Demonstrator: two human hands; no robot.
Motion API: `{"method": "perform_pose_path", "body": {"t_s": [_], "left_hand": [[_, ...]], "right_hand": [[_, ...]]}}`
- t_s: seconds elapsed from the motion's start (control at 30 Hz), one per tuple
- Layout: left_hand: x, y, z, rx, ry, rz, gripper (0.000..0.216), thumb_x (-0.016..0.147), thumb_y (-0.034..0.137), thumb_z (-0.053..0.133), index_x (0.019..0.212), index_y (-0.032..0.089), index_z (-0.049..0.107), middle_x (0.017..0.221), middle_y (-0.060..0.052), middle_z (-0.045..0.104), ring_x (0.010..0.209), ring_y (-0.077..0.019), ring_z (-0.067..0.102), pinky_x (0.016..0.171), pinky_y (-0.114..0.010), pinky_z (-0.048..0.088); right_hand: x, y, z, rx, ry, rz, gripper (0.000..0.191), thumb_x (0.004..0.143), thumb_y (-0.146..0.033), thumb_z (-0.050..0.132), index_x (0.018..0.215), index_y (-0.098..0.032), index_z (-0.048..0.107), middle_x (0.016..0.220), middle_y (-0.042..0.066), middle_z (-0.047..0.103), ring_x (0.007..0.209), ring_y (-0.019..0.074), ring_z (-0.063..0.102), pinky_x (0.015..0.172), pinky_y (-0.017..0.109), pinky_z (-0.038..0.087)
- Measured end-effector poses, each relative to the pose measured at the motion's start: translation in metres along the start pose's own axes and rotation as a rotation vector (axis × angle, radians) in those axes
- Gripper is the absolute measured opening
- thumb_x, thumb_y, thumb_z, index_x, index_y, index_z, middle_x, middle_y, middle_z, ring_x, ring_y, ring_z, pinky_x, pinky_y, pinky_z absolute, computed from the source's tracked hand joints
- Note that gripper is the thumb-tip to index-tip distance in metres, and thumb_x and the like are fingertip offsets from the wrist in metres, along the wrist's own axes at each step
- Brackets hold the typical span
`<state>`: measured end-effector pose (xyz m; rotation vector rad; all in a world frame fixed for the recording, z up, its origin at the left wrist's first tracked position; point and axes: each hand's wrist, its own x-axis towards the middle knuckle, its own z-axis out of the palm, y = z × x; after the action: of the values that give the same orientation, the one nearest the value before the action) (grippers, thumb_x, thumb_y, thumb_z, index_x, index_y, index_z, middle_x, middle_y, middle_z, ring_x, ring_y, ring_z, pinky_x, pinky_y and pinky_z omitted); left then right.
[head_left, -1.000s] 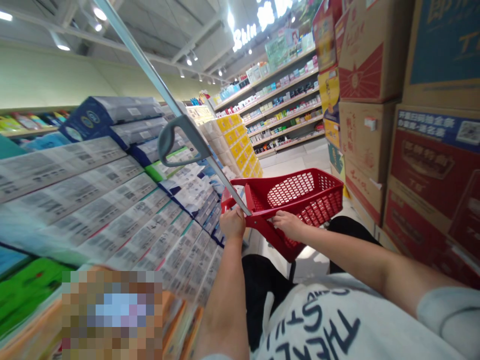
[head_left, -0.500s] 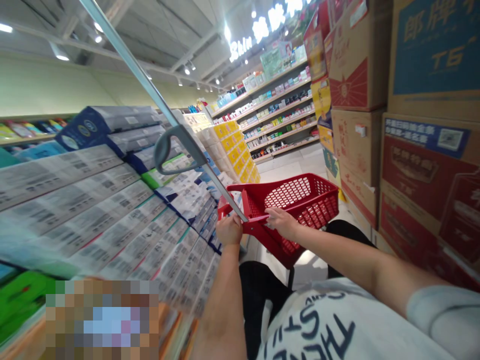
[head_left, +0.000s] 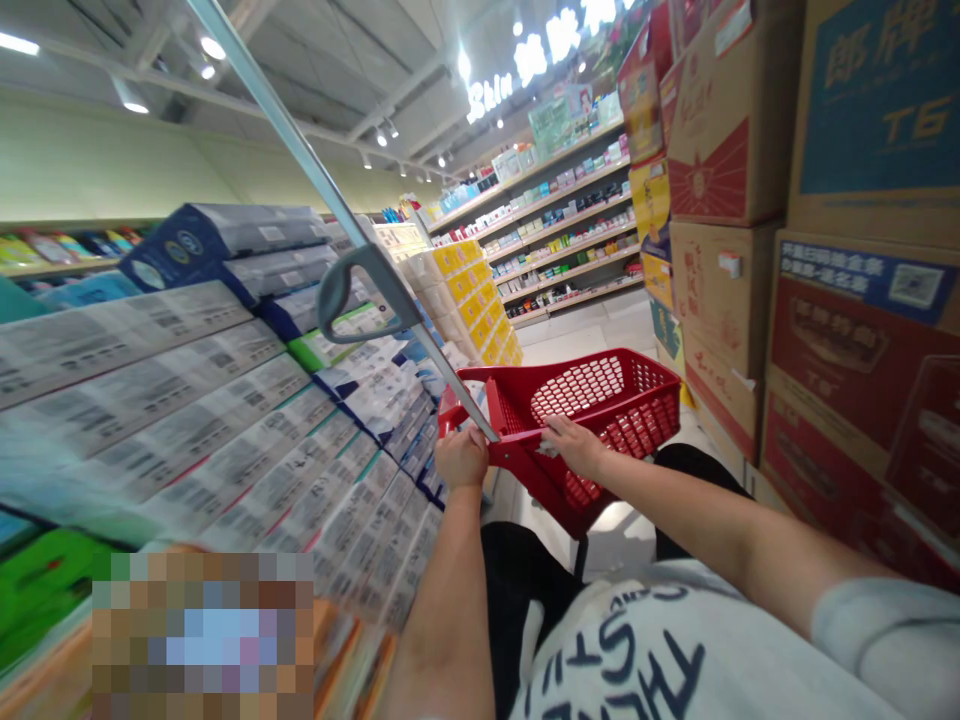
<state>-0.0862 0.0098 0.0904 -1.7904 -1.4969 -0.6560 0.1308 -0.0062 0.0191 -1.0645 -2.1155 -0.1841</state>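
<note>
Clasping the rear corner of the red basket (head_left: 544, 490) with the left grip (head_left: 461, 458), curled fist-like, right beside the foot of the silver pole (head_left: 281, 120). Laying the right grip (head_left: 574, 447) over the near rim, just right of the left one, fingers bent; cannot tell how firmly. To judge by this, busy steadying or steering the basket, ahead of both grips. For a next move, would call for even pressure from both and some care beside the brown cartons (head_left: 716, 300) to their right.

Can read "郎牌" and "T6" on the blue-panelled carton (head_left: 862, 130), far right of the right grip and higher; below it, Chinese print and a QR code (head_left: 919, 285) on the red carton (head_left: 825, 335). Beyond and above both grips, can make out "Skin", probably, on the lit sign (head_left: 562, 38). Left of the left grip, cannot read the blurred stacked packs (head_left: 202, 370).
</note>
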Motion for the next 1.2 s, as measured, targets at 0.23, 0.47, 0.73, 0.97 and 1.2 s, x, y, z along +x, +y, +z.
{"method": "perform_pose_path", "body": {"t_s": [0.23,0.47,0.73,0.97,1.2], "left_hand": [[0.002,-0.001,-0.004,-0.143,0.043,-0.081,0.04,0.091,0.026,0.03,0.068,0.018,0.062,0.065,-0.008,0.062,0.069,-0.0206,0.057,0.069,-0.034,0.038],[-0.019,0.054,-0.015,-0.358,0.23,0.219,0.022,0.089,0.031,0.045,0.1,0.02,0.061,0.113,-0.013,0.061,0.117,-0.0261,0.048,0.1,-0.044,0.031],[-0.011,0.059,0.009,-0.159,-0.015,0.237,0.033,0.092,0.029,0.04,0.072,0.019,0.065,0.07,-0.01,0.063,0.1,-0.0251,0.056,0.106,-0.043,0.028],[-0.016,0.059,0.008,-0.162,-0.067,0.135,0.033,0.091,0.026,0.038,0.073,0.018,0.065,0.073,-0.011,0.064,0.096,-0.0248,0.056,0.105,-0.044,0.027],[-0.017,0.067,0.01,-0.137,-0.055,0.076,0.035,0.092,0.025,0.036,0.071,0.017,0.064,0.074,-0.011,0.063,0.098,-0.0246,0.055,0.107,-0.043,0.024]], "right_hand": [[0.017,-0.016,0.006,0.075,-0.02,0.057,0.018,0.085,-0.009,0.051,0.1,-0.016,0.054,0.106,0.009,0.056,0.103,0.0189,0.052,0.09,0.033,0.046],[0.022,-0.014,-0.007,0.109,-0.105,0.257,0.015,0.079,-0.016,0.061,0.092,-0.017,0.053,0.096,0.006,0.058,0.088,0.0169,0.055,0.077,0.029,0.045],[0.008,0.008,-0.012,0.069,-0.021,0.425,0.021,0.075,-0.004,0.052,0.09,-0.018,0.056,0.104,0.008,0.055,0.097,0.0193,0.049,0.081,0.03,0.044],[0.031,-0.009,-0.007,0.218,0.191,0.212,0.024,0.081,-0.009,0.048,0.103,-0.018,0.053,0.112,0.009,0.05,0.104,0.0206,0.048,0.092,0.037,0.042],[0.004,-0.004,0.013,-0.009,-0.071,0.317,0.038,0.085,-0.016,0.053,0.123,-0.017,0.051,0.113,0.012,0.059,0.107,0.0233,0.051,0.095,0.039,0.036]]}}
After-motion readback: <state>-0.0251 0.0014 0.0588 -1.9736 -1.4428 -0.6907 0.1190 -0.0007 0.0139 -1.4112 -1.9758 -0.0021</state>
